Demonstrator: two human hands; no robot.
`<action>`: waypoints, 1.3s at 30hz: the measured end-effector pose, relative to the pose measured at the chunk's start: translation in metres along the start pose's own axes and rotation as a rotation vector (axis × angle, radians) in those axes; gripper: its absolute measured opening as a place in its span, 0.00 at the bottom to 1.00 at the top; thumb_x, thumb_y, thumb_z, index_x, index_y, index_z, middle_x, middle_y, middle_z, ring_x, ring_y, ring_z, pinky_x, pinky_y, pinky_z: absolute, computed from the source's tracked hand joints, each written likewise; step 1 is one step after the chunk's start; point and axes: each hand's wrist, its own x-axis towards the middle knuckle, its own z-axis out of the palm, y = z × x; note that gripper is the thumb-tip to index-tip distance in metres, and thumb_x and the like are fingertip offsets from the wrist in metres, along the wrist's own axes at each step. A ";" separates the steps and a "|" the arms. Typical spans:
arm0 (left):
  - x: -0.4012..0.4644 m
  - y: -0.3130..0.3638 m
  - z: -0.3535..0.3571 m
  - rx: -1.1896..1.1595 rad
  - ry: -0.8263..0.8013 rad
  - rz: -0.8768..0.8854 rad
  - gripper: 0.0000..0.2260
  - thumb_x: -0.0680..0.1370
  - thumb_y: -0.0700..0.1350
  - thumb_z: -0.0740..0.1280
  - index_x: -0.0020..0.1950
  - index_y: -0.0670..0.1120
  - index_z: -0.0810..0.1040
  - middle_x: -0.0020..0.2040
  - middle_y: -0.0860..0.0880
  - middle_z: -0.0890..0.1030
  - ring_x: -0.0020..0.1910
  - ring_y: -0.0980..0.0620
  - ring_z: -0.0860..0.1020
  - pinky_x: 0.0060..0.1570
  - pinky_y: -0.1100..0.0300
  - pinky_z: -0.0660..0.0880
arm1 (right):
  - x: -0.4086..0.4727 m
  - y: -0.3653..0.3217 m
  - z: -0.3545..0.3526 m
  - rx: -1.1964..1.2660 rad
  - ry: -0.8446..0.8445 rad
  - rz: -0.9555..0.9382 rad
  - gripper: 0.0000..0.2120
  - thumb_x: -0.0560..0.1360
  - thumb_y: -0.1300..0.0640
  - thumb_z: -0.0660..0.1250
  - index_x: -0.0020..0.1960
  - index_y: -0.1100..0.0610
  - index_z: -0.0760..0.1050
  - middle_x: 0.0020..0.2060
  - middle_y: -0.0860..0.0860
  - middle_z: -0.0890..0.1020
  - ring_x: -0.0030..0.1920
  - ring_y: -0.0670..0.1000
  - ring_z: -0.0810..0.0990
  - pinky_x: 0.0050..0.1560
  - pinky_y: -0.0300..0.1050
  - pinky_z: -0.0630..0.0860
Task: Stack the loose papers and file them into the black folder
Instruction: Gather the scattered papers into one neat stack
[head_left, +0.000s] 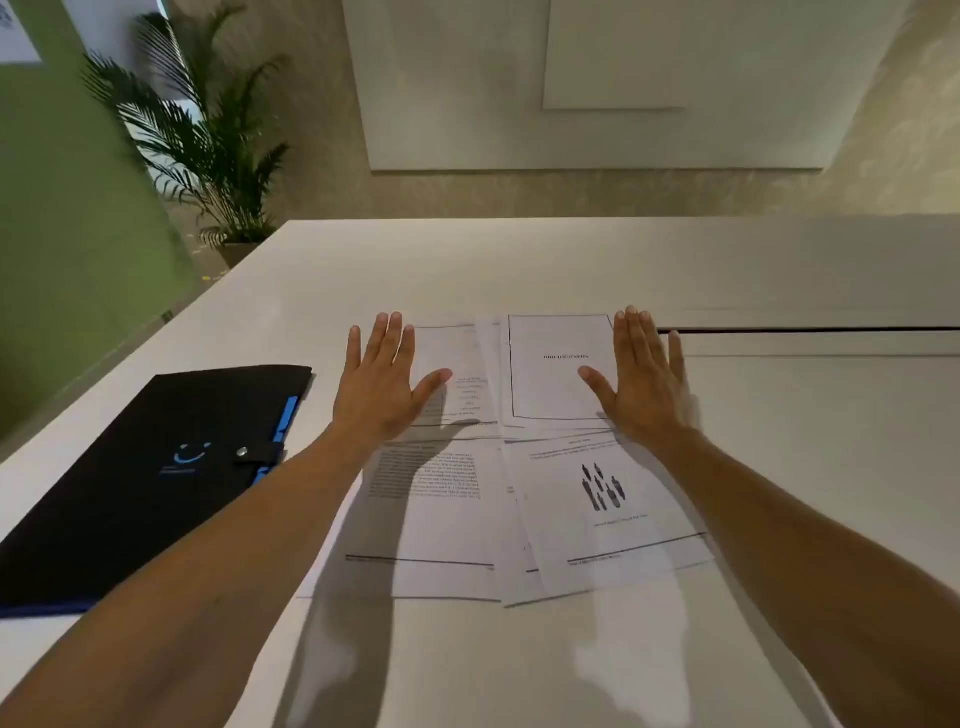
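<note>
A pale worktop (571, 260) fills most of the view, with a dark slot running along its right side. Beyond its far left corner stands a potted palm (208, 140) against a green wall.

On the left of the worktop lies the black folder (145, 483), flat and closed, with a blue smile mark on its cover, a snap strap at its right edge and blue tabs showing along that edge. It lies apart from the sheets, just left of the person's left forearm.

The loose papers (519, 467) are spread in the middle of the worktop, overlapping one another unevenly. Nearest the person, a text page (431, 519) lies on the left and a page with small dark figures (602, 499) on the right, tilted slightly. Farther off, a bordered title page (556, 364) lies on top of other sheets.

The left hand (379, 379) is spread wide, fingers straight and apart, palm down over the left edge of the far sheets, the thumb reaching onto the paper. The right hand (644, 374) is likewise flat and spread, set at the right edge of the title page, its thumb pointing inward across it. Neither hand grips anything; whether the palms press on the paper or hover just above cannot be told.
</note>
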 end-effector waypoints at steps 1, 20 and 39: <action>-0.004 0.001 0.003 0.005 -0.050 -0.012 0.43 0.74 0.71 0.34 0.79 0.44 0.45 0.80 0.44 0.43 0.78 0.47 0.38 0.75 0.44 0.37 | -0.004 0.000 0.001 -0.019 -0.027 0.014 0.41 0.78 0.32 0.40 0.80 0.60 0.43 0.80 0.55 0.48 0.80 0.53 0.44 0.78 0.58 0.42; 0.001 0.075 0.024 -0.441 -0.363 0.015 0.34 0.78 0.67 0.42 0.58 0.46 0.80 0.75 0.42 0.66 0.78 0.44 0.52 0.74 0.42 0.47 | -0.023 0.005 0.035 0.051 -0.417 0.059 0.40 0.78 0.32 0.39 0.80 0.57 0.49 0.80 0.53 0.53 0.80 0.52 0.49 0.77 0.61 0.45; 0.032 0.136 0.007 -1.264 -0.260 -0.549 0.21 0.71 0.40 0.72 0.63 0.42 0.72 0.56 0.46 0.79 0.54 0.47 0.78 0.52 0.55 0.75 | -0.026 0.005 0.037 0.091 -0.367 0.049 0.35 0.80 0.36 0.41 0.79 0.56 0.52 0.80 0.52 0.56 0.80 0.51 0.51 0.78 0.60 0.46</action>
